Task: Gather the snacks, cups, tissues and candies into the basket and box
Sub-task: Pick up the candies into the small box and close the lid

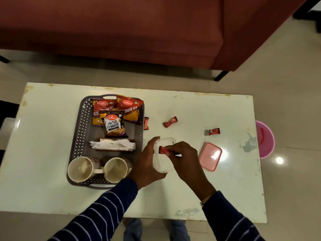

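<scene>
Desk [52, 136]: pale top, worn and stained at the edges; carries all items listed below.
Basket [79, 136]: grey perforated plastic, at 9 o'clock from the box.
Snacks: two red packets [129, 108] at the basket's 12 o'clock end, a peanut packet [114, 125] lying partly over them.
Tissues [114, 145]: white, loosely piled in a holder mid-basket.
Cups: two cream cups [81, 168] [115, 169] side by side at the basket's 6 o'clock end, mouths up, empty.
Box [165, 164]: clear plastic, open, just beside the basket's right wall.
Lid [210, 156]: pink, flat on the desk at 3 o'clock from the box, apart from it.
Left hand [147, 164]: curled round the box's left side, thumb along its far rim, steadying it.
Right hand [184, 159]: fingertips pinched on one red candy [164, 150], held over the box's open mouth.
Loose candies: one [146, 123] touching the basket's right wall; one [170, 121] at 12 o'clock from the box; one [212, 131] at 2 o'clock, well apart.
Sleeves: dark blue, thin pale stripes.
Sofa [121, 28]: rust red, beyond the desk at 12 o'clock.
Bucket [265, 140]: pink, on the floor off the desk's 3 o'clock edge.
</scene>
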